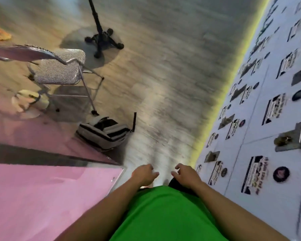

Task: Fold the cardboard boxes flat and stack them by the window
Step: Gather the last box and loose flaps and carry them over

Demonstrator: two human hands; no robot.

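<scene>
Hanging loosely curled and holding nothing, the left hand (143,174) and right hand (186,174) hover beside the pink surface (42,197), near a striped bag (102,134).

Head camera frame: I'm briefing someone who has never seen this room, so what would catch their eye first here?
The pink panel fills the lower left, and the person's bright green shirt sits at the bottom centre, with the left hand and right hand empty above the floor. A houndstooth folding chair stands upper left; a white wall of labelled lockers runs along the right.
</scene>
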